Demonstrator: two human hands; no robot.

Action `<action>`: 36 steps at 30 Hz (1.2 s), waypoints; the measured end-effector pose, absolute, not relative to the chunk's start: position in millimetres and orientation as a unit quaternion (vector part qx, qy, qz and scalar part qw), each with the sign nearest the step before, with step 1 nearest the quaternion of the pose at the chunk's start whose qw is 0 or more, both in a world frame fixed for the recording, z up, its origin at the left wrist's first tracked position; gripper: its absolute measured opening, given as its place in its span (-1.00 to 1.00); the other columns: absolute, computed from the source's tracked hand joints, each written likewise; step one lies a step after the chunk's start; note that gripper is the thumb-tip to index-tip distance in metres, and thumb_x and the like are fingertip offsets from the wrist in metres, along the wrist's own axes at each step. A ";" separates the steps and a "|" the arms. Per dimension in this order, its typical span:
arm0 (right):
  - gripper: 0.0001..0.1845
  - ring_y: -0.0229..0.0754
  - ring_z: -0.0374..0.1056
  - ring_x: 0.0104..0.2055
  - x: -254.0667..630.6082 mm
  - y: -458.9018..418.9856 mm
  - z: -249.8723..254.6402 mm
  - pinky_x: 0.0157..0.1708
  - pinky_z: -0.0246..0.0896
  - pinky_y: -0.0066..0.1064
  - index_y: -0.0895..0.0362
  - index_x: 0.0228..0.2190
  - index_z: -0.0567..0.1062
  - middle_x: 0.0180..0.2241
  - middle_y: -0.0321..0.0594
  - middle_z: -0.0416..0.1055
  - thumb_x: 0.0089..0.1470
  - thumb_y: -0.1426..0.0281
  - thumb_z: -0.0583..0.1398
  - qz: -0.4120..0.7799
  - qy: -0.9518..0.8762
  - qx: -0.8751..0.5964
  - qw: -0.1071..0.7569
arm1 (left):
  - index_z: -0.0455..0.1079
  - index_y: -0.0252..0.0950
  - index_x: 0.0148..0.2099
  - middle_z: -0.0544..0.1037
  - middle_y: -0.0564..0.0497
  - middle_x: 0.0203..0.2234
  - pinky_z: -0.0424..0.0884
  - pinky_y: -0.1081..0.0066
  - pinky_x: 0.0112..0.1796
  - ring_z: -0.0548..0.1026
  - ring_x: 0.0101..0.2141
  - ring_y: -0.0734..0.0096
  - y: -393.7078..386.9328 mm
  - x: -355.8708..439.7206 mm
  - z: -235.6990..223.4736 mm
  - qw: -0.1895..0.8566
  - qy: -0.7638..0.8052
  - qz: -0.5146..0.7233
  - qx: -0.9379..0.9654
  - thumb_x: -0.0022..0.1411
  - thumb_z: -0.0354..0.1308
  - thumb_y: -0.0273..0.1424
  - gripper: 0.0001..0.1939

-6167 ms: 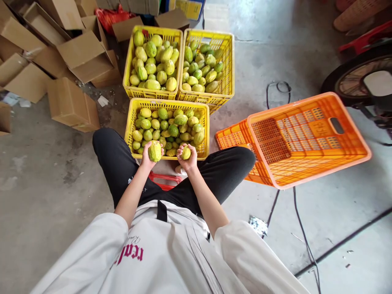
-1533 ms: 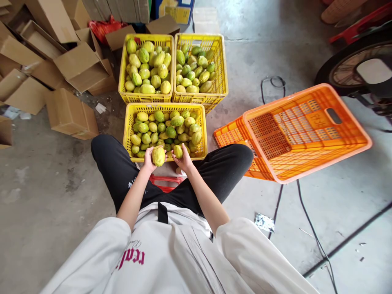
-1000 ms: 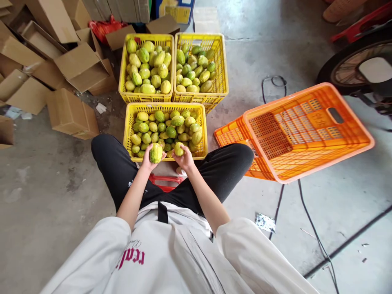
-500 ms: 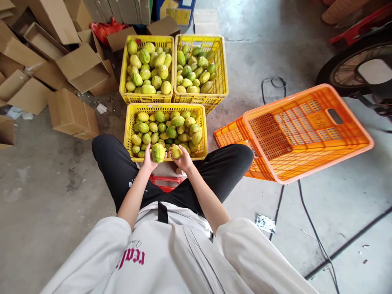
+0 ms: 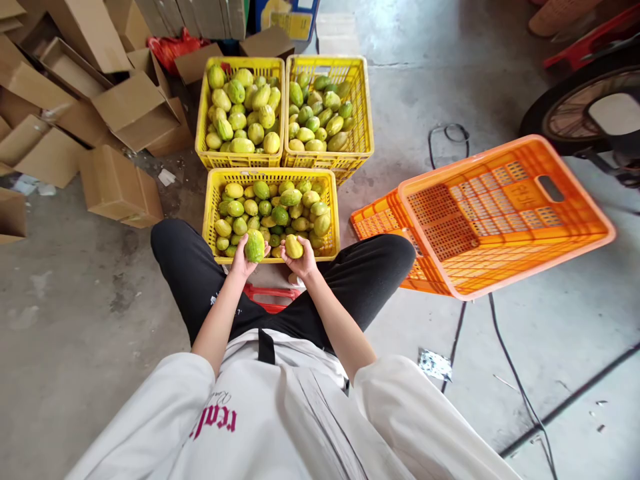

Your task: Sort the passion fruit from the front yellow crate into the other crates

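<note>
My left hand [image 5: 243, 259] is closed around a lumpy green-yellow oval fruit [image 5: 255, 246], which looks like a small papaya. A smaller, yellower fruit [image 5: 294, 247] lies in the fingers of my right hand [image 5: 303, 261]. Both hands are held above the near rim of a yellow crate [image 5: 336, 220], a short gap apart. Many green and yellow fruits [image 5: 281, 215] of the same sort fill that crate, those nearest me partly hidden behind my hands.
Behind stand two more yellow crates of fruit, one on the left [image 5: 200, 120] and one on the right [image 5: 369, 113]. An orange crate [image 5: 505, 287] leans at the right, near a wheel [image 5: 565, 113] and black cables [image 5: 510, 360]. Cardboard boxes [image 5: 120, 187] pile up at the left.
My hands have moved slightly apart, the left one to the left and the right one to the right. Both fruits are raised a little and turned, still held.
</note>
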State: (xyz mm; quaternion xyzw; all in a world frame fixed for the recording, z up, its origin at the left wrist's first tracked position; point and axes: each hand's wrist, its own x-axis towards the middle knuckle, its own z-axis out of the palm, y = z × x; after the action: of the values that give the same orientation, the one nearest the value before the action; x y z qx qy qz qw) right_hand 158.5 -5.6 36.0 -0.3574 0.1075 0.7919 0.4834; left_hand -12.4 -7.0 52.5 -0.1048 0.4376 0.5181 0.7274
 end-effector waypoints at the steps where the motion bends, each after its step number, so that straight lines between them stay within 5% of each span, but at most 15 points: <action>1: -0.83 -0.23 0.45 -0.40 158.7 -5.5 37.0 -0.39 0.50 -0.50 0.15 -0.29 0.49 -0.42 -0.16 0.52 0.17 0.38 0.10 0.789 0.108 -0.354 0.490 | 0.44 -0.31 -0.11 0.61 -0.03 -0.44 0.57 0.22 -0.10 0.62 -0.33 0.30 -7.5 -11.9 51.7 0.727 0.442 0.515 -0.100 0.36 0.08 -0.25 -0.76; 5: -0.82 -0.27 0.43 -0.43 158.8 -5.6 37.7 -0.45 0.45 -0.57 0.13 -0.26 0.48 -0.41 -0.19 0.52 0.11 0.43 0.11 0.801 0.075 -0.348 0.481 | 0.44 -0.33 -0.15 0.63 -0.11 -0.33 0.56 0.29 -0.14 0.64 -0.21 0.22 -9.2 -10.2 48.8 0.752 0.440 0.486 -0.071 0.33 0.11 -0.28 -0.79; 11: -0.81 -0.23 0.44 -0.43 158.0 -6.0 36.2 -0.49 0.45 -0.51 0.13 -0.23 0.47 -0.42 -0.19 0.52 0.09 0.36 0.14 0.804 0.061 -0.342 0.482 | 0.45 -0.35 -0.23 0.61 -0.07 -0.44 0.55 0.40 -0.32 0.59 -0.43 0.36 -7.5 -10.5 49.1 0.748 0.456 0.478 -0.057 0.34 0.06 -0.30 -0.76; 16: -0.68 -0.04 0.53 -0.19 157.7 -1.9 36.6 -0.23 0.55 -0.13 0.11 -0.13 0.42 -0.32 -0.11 0.56 0.09 0.39 0.02 0.790 0.121 -0.335 0.499 | 0.48 -0.38 -0.16 0.64 -0.21 -0.33 0.55 0.08 -0.07 0.62 -0.11 0.04 -7.9 -12.4 51.0 0.753 0.420 0.499 -0.090 0.33 -0.07 -0.22 -0.61; 21: -0.70 -0.04 0.54 -0.18 157.2 -1.3 34.6 -0.16 0.55 -0.12 0.15 -0.13 0.42 -0.33 -0.09 0.56 0.12 0.44 0.01 0.783 0.114 -0.348 0.504 | 0.47 -0.37 -0.06 0.66 -0.24 -0.20 0.50 -0.08 -0.02 0.57 0.02 -0.07 -8.4 -11.8 52.2 0.761 0.405 0.498 -0.098 0.27 -0.06 -0.32 -0.64; 29: -0.75 -0.27 0.48 -0.39 156.8 -7.5 30.6 -0.25 0.55 -0.41 0.06 -0.19 0.47 -0.44 -0.35 0.50 0.03 0.51 0.21 0.783 0.055 -0.359 0.505 | 0.46 -0.35 -0.21 0.61 -0.12 -0.45 0.55 0.40 -0.40 0.59 -0.45 0.33 -10.5 -10.9 51.8 0.773 0.439 0.454 -0.058 0.36 0.01 -0.24 -0.70; 36: -0.83 -0.30 0.45 -0.45 155.7 -6.6 31.5 -0.47 0.45 -0.57 0.12 -0.25 0.46 -0.38 -0.22 0.54 0.05 0.52 0.20 0.790 0.051 -0.371 0.486 | 0.45 -0.34 -0.18 0.61 -0.12 -0.39 0.50 0.45 -0.44 0.58 -0.45 0.36 -9.7 -10.2 50.7 0.768 0.447 0.456 -0.046 0.30 0.00 -0.36 -0.77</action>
State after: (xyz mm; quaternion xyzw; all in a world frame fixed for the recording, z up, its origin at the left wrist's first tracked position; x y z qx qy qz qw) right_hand 155.7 -6.6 31.5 -0.3711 0.0512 0.7898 0.4856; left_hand -10.2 -9.7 50.7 -0.0462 0.4474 0.4563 0.7677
